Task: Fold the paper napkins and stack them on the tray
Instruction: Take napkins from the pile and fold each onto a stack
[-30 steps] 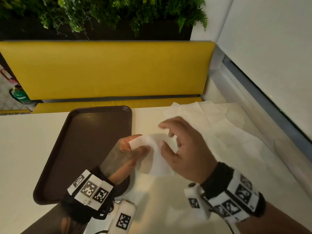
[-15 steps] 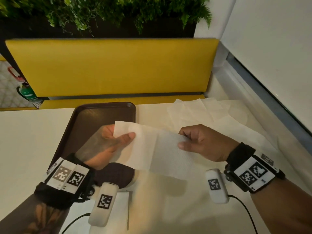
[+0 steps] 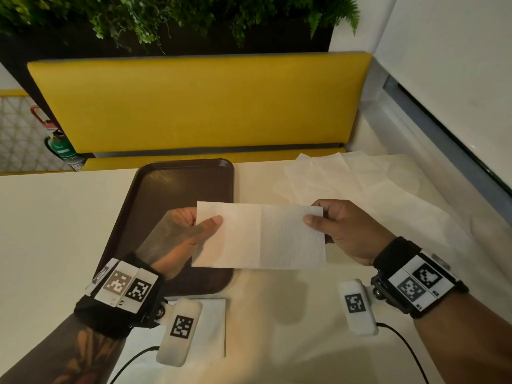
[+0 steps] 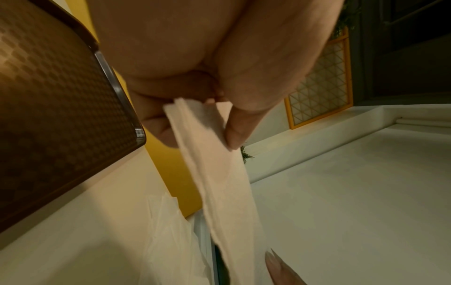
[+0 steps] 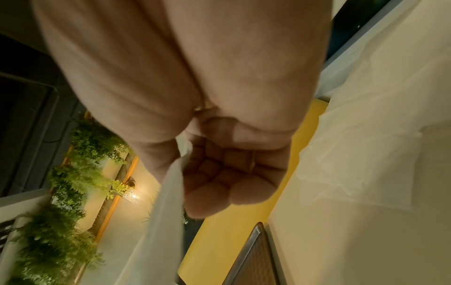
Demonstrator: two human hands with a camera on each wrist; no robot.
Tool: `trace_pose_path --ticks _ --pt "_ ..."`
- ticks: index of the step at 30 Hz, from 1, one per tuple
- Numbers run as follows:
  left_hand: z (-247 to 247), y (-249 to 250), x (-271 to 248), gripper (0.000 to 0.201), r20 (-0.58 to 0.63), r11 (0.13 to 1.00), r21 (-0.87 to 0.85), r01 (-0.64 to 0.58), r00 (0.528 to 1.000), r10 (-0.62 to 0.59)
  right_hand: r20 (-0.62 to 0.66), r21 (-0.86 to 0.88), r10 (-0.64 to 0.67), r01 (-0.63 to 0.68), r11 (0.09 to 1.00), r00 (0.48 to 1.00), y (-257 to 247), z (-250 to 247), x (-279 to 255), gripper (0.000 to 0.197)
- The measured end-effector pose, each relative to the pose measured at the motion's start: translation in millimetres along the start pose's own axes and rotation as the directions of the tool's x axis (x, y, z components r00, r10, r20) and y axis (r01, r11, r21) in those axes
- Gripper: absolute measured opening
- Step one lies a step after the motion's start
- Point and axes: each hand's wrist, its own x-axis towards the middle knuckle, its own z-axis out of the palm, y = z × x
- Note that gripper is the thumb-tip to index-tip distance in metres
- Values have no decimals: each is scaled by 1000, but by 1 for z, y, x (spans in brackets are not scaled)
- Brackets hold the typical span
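Observation:
A white paper napkin [image 3: 260, 235] hangs stretched flat in the air between my hands, with a vertical crease down its middle. My left hand [image 3: 191, 225] pinches its left edge between thumb and fingers, over the brown tray [image 3: 177, 178]. My right hand [image 3: 329, 225] pinches the upper right corner. The left wrist view shows the napkin [image 4: 219, 173] edge-on, held by thumb and fingers. In the right wrist view the napkin [image 5: 168, 192] runs down from my curled fingers. The tray holds nothing that I can see.
Several unfolded napkins [image 3: 346, 178] lie spread on the white table at the back right. A folded napkin [image 3: 210, 325] lies near the table's front edge below the tray. A yellow bench [image 3: 199, 103] stands behind the table, and a wall runs along the right.
The napkin was bunched between both hands close together. My hands moved apart and pulled it open into a flat rectangle, raised slightly.

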Motion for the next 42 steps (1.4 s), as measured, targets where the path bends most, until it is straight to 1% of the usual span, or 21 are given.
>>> trace_pose_path --ticks 2,3,6,7,10,13,15,19,22,24,27,31,33,34,35,37,38,39,40,41,42 --pt "-1 -1 -2 61 -7 1000 10 -1 1000 1 -8 13 4 -4 1000 1000 0 2 0 16" --pt "-1 -1 -3 58 -10 1000 15 -2 1000 3 -9 16 6 -6 1000 1000 1 3 0 16" --pt "-2 -1 -7 34 -31 998 52 17 999 -16 -9 -16 3 -3 1000 1000 2 7 2 18" --pt "-4 -1 -9 29 -42 997 67 25 999 -23 -2 -29 3 -3 1000 1000 2 9 2 18" --pt "-15 -7 -20 26 -67 991 113 75 995 -68 46 -104 10 -6 995 999 3 22 2 16" --pt "-33 -25 -36 22 -112 967 203 153 985 -133 126 -192 62 -37 981 990 8 51 4 16" --pt "-47 -44 -49 20 -147 934 288 213 973 -177 186 -251 108 -59 966 976 16 76 7 18" --pt "-74 -92 -76 24 -241 821 440 365 928 -284 303 -391 203 -73 918 931 38 134 13 22" --pt "-82 -123 -91 28 -282 740 535 407 912 -298 352 -444 250 -74 893 902 54 170 17 24" --pt "-83 -139 -95 34 -304 699 587 409 911 -279 356 -488 266 -65 871 896 65 185 22 27" --pt "-79 -155 -98 41 -344 635 646 423 904 -253 334 -540 279 -60 840 900 79 198 26 25" --pt "-72 -166 -99 37 -414 632 628 454 883 -222 230 -627 266 -67 776 936 88 207 28 27" --pt "-70 -165 -99 29 -450 634 608 479 865 -222 175 -654 246 -74 753 953 90 211 27 27" --pt "-69 -163 -100 24 -475 637 598 487 855 -207 151 -682 216 -57 729 965 89 212 26 27" --pt "-68 -162 -102 27 -503 640 602 478 849 -161 135 -720 163 -17 694 977 86 212 23 28" --pt "-66 -160 -105 38 -496 619 677 398 868 -17 162 -776 -13 135 616 987 77 211 16 29" --pt "-64 -160 -107 37 -452 599 728 334 890 53 224 -776 -97 238 584 970 72 210 13 30" --pt "-61 -159 -108 32 -383 578 774 259 918 101 308 -763 -154 340 549 939 68 210 10 31" --pt "-58 -161 -109 27 -293 561 808 179 949 119 395 -749 -173 426 507 902 66 210 8 33" --pt "-55 -162 -110 24 -208 536 835 121 973 104 467 -740 -166 486 465 869 66 211 7 34" --pt "-52 -165 -110 25 -146 504 859 90 987 72 516 -735 -142 522 434 845 69 211 6 34"
